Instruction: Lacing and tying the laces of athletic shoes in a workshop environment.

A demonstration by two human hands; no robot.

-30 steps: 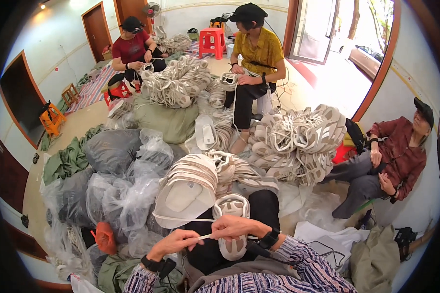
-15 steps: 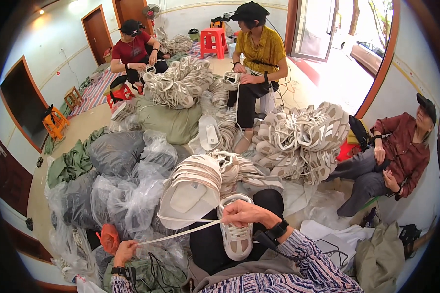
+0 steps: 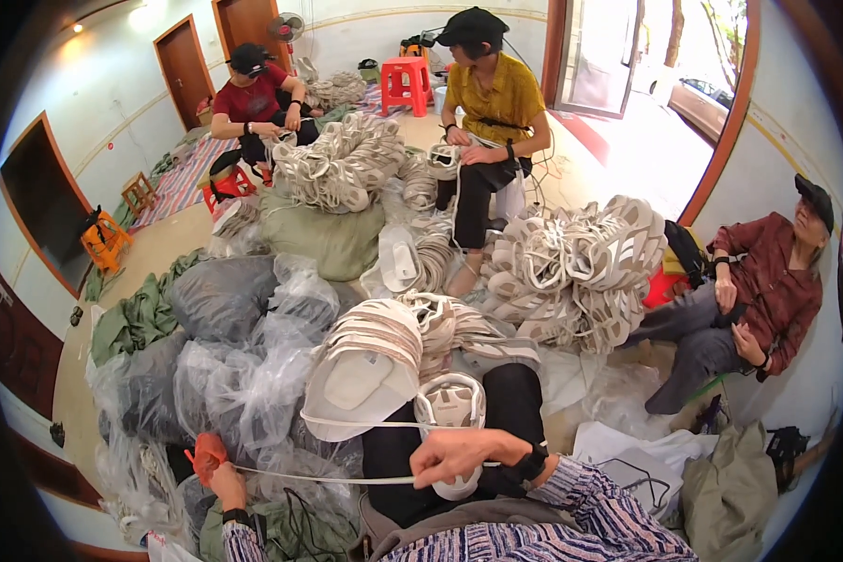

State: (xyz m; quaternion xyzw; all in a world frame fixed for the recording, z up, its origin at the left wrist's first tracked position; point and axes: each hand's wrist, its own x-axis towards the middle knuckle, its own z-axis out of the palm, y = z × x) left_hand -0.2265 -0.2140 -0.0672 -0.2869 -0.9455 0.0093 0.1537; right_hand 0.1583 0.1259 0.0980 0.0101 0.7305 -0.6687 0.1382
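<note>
White lace (image 3: 328,480) stretched nearly straight: right hand (image 3: 461,455) grip pinched on it, left hand (image 3: 226,484) grip clamped on it beside red bag (image 3: 210,453). Beige-white shoe (image 3: 451,401) in lap (image 3: 391,451), partly behind right hand; shoe stack (image 3: 375,342) just beyond.

You're in what looks like a makeshift shoe workshop set up indoors: heaped shoes (image 3: 571,267) beyond your right grip (image 3: 461,455), plastic bags (image 3: 229,375) ahead of your left grip (image 3: 227,485), two co-workers (image 3: 498,108) handling shoes farther out, and past them a stool (image 3: 405,66), fan (image 3: 288,25) and wooden doors (image 3: 183,67).
</note>
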